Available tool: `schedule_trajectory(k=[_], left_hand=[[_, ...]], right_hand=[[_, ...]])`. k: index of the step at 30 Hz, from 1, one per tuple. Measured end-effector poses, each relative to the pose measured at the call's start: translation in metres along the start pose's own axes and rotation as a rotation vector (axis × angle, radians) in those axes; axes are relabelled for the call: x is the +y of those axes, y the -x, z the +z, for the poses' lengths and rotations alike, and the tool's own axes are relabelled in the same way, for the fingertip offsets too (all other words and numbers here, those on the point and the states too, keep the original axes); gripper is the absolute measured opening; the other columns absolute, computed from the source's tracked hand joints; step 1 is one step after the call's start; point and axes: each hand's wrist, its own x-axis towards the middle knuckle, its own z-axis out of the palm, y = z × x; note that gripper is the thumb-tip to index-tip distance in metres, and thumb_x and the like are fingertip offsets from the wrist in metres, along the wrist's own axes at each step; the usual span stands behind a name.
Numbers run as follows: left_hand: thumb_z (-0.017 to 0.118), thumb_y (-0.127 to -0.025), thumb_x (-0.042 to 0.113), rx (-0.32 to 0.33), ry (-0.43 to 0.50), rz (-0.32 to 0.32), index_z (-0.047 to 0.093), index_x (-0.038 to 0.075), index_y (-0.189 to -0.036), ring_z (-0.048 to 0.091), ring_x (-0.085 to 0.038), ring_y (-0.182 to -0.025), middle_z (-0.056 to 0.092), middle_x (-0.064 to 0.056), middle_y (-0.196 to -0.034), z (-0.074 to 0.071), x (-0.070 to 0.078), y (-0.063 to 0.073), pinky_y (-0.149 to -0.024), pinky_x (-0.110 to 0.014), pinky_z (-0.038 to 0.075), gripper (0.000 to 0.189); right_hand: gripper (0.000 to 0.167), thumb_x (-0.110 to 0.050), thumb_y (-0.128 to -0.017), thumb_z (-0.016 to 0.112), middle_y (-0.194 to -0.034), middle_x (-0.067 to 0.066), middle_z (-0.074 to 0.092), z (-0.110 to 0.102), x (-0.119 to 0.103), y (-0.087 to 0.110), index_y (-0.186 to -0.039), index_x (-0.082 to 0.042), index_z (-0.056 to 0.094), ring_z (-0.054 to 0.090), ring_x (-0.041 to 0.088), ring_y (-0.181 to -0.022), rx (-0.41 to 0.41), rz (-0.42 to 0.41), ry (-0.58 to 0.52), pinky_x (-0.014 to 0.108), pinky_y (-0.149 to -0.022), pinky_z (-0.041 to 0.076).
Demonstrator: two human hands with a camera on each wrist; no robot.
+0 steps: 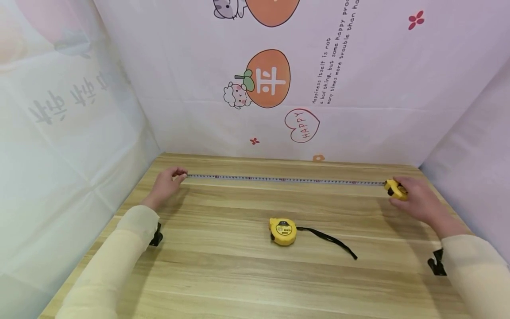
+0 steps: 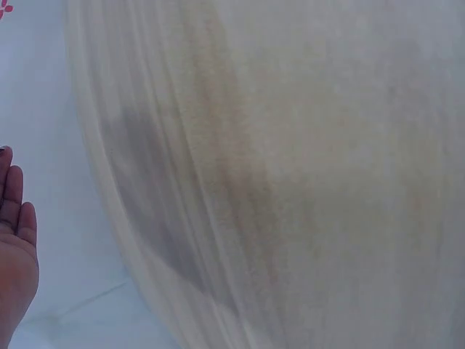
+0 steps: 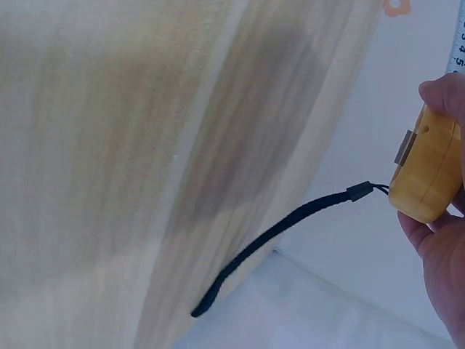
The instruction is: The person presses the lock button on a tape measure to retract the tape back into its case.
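A long tape blade point(image 1: 284, 179) lies stretched along the far side of the wooden table point(image 1: 239, 274). My left hand point(image 1: 167, 184) pinches its free end at the far left. My right hand point(image 1: 418, 201) grips the yellow tape measure case point(image 1: 396, 189) at the far right. In the right wrist view the fingers wrap round that yellow case point(image 3: 425, 171), and its black wrist strap point(image 3: 280, 233) hangs down. The left wrist view shows only part of my left hand point(image 2: 14, 240) beside the blurred table top. A second yellow tape measure point(image 1: 282, 231) lies untouched mid-table with its black strap point(image 1: 328, 240) trailing right.
White printed cloth walls point(image 1: 279, 79) close in the table at the back and on both sides. Black wrist-camera mounts point(image 1: 156, 237) sit at each cuff of my cream sleeves.
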Motion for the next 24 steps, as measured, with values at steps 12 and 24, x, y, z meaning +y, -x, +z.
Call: schedule_trajectory(k=[12, 24], left_hand=[[0.048, -0.103, 0.014, 0.007, 0.097, -0.02, 0.057, -0.004, -0.121, 0.05, -0.039, -0.121, 0.059, -0.022, -0.119, -0.009, 0.011, 0.001, -0.098, -0.051, 0.042, 0.027], [0.048, -0.104, 0.019, 0.061, 0.13, 0.007, 0.056, -0.005, -0.123, 0.054, -0.03, -0.109, 0.059, -0.021, -0.118, -0.015, 0.015, -0.004, -0.094, -0.043, 0.043, 0.031]], right_hand=[[0.063, -0.007, -0.078, 0.079, -0.112, 0.035, 0.054, -0.023, -0.006, 0.0, -0.127, 0.018, 0.047, 0.052, 0.031, -0.077, 0.011, 0.026, -0.02, 0.033, -0.057, 0.041], [0.064, -0.009, -0.082, 0.078, -0.098, 0.026, 0.058, -0.039, -0.009, 0.0, -0.131, 0.017, 0.046, 0.048, 0.021, -0.07, -0.035, 0.057, -0.032, 0.029, -0.052, 0.041]])
